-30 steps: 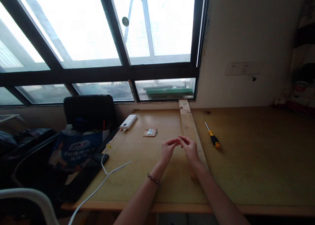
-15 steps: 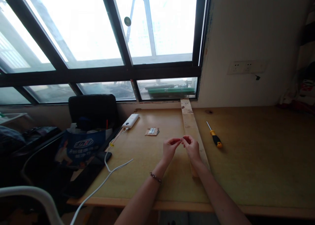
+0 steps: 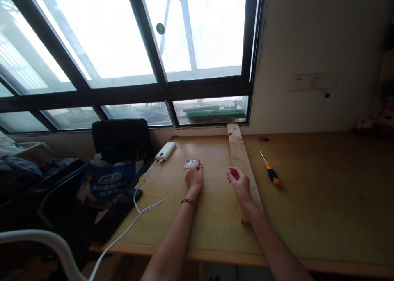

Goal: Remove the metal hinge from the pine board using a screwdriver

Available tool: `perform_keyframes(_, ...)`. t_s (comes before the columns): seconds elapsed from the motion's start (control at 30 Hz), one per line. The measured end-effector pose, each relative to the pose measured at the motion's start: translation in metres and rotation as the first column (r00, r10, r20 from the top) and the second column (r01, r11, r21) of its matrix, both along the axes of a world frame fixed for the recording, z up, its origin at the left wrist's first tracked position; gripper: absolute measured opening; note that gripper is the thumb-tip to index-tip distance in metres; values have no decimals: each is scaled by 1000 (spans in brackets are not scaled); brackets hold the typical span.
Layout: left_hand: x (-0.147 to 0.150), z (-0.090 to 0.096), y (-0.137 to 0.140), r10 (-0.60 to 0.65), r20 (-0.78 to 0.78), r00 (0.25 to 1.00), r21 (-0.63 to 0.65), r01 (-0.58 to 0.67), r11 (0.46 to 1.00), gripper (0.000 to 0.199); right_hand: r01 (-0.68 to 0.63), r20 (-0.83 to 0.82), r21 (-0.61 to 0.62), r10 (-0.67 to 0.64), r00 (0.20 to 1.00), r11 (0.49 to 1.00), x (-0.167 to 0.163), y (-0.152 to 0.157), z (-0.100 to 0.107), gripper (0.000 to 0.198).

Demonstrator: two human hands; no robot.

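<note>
My left hand (image 3: 193, 178) is at the near right edge of a small brown piece (image 3: 186, 165) with white metal-looking plates (image 3: 192, 163) on it. Its fingers are drawn together in a pinch, and whatever lies between them is too small to name. Over the long wooden board (image 3: 237, 147) hovers my right hand (image 3: 239, 182), thumb and fingers curled together. Anything inside that grip is hidden. A screwdriver (image 3: 270, 170) with a yellow and black handle lies right of the board, its shaft pointing away from me.
A white power bank (image 3: 165, 151) with a white cable (image 3: 150, 207) lies at the table's left side. Beyond that edge stand a black chair (image 3: 121, 139) and a blue bag (image 3: 107, 180). The window and the wall socket (image 3: 312, 82) are behind the table.
My left hand has parted from my right hand and moved left to the small brown piece with plates. The right hand has stayed over the board, fingers still curled.
</note>
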State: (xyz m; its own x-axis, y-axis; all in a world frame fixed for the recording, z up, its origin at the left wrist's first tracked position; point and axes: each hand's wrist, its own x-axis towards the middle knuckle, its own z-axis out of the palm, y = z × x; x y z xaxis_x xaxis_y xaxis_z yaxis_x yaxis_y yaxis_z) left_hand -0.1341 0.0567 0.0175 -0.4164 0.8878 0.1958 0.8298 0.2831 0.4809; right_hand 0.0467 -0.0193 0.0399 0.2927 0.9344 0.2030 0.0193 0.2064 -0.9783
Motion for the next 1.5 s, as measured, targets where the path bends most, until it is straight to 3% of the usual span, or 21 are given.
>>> perform_keyframes(0.3,3,-6,15,42,-209,977,74,-27,997,26,13,56,1,-13,998,1000,1,-1,3,34)
perform_keyframes(0.6,3,-10,15,57,-269,962,171,-10,985,28,12,114,-1,-12,993,1000,1,0,0,31)
perform_keyframes(0.97,0,-11,20,129,-324,937,142,-87,986,41,15,208,23,-19,978,1000,0,-1,-1,28)
perform_keyframes(1.3,1,-8,16,58,-331,942,130,-15,991,35,46,234,70,-61,970,997,2,2,-2,26)
perform_keyframes(1.5,15,9,1,-119,-296,948,251,197,948,30,90,321,90,-114,940,992,10,1,6,33)
